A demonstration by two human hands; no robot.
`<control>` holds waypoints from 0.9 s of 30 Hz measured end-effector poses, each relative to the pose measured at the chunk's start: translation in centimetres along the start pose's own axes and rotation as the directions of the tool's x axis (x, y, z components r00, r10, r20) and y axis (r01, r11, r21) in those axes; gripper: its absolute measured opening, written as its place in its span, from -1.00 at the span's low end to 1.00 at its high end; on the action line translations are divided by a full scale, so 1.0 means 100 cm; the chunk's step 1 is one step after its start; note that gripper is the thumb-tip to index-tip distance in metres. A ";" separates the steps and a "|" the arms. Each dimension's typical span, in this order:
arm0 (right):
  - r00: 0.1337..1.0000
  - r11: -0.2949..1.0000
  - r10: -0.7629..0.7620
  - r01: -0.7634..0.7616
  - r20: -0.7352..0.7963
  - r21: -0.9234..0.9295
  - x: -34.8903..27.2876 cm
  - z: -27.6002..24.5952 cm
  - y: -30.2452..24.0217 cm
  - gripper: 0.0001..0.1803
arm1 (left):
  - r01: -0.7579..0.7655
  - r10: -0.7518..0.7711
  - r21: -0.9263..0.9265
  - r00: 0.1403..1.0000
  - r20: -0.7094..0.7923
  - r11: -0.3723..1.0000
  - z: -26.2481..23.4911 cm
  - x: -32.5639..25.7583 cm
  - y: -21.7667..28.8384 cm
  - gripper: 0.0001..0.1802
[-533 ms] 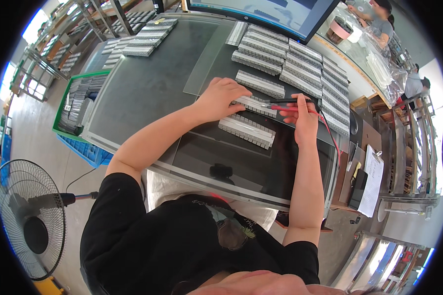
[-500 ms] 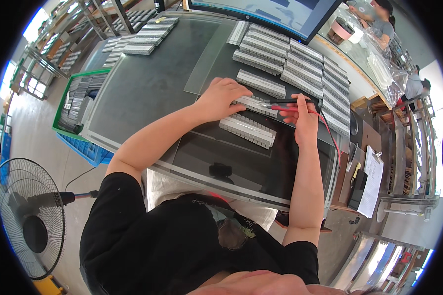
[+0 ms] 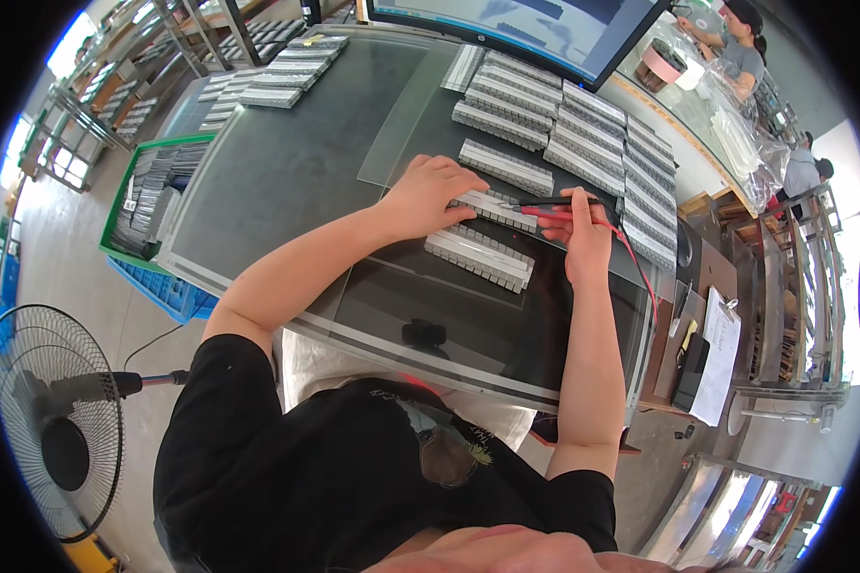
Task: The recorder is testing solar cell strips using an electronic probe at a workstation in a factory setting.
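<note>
A narrow grey segmented strip with a pale top lies on the dark tabletop. My left hand grips its left end, thumb on the near side and fingers on the far side. My right hand is closed around a pair of test probes, one black and one red. Their tips meet the strip near its middle; whether both touch it is too small to tell. A similar strip lies nearer me, and another lies just beyond.
Rows of similar strips fill the table's far right, below a monitor. More strips lie far left. A green crate stands left of the table, a fan nearer. At right are a clipboard and a co-worker.
My right hand has shifted slightly toward me, its fingers curled more closely around the probes. The probe tips have moved a little along the strip. My left hand stays on the strip's end.
</note>
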State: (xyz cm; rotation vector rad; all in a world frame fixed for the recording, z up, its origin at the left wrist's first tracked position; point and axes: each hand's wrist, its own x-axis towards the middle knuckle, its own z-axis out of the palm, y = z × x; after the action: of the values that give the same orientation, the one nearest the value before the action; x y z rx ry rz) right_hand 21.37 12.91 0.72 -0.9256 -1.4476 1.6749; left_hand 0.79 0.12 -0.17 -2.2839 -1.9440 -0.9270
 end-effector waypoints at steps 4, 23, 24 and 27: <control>0.999 0.995 -0.021 0.024 -0.027 0.093 -0.002 -0.003 -0.002 -0.64 | 0.123 -0.112 -0.085 0.987 0.119 0.989 -0.018 -0.002 0.015 -0.60; 0.991 0.963 -0.057 0.087 -0.120 0.255 0.000 -0.008 -0.007 -0.68 | 0.044 -0.044 0.033 0.999 -0.002 0.999 -0.010 0.021 0.001 -0.56; 0.991 0.964 -0.059 0.088 -0.119 0.253 0.000 -0.008 -0.008 -0.68 | 0.049 -0.048 0.054 0.999 -0.011 0.997 -0.002 0.030 -0.008 -0.55; 0.981 0.963 -0.075 0.117 -0.177 0.244 0.000 -0.006 -0.008 -0.69 | 0.071 -0.074 0.087 0.997 0.027 0.994 0.011 0.049 -0.025 -0.55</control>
State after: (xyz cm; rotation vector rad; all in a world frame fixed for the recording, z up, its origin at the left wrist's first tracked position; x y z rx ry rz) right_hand 21.99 13.26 1.49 -0.8176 -1.1195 1.6237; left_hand -0.71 5.50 0.09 -2.2070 -2.0489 -0.8021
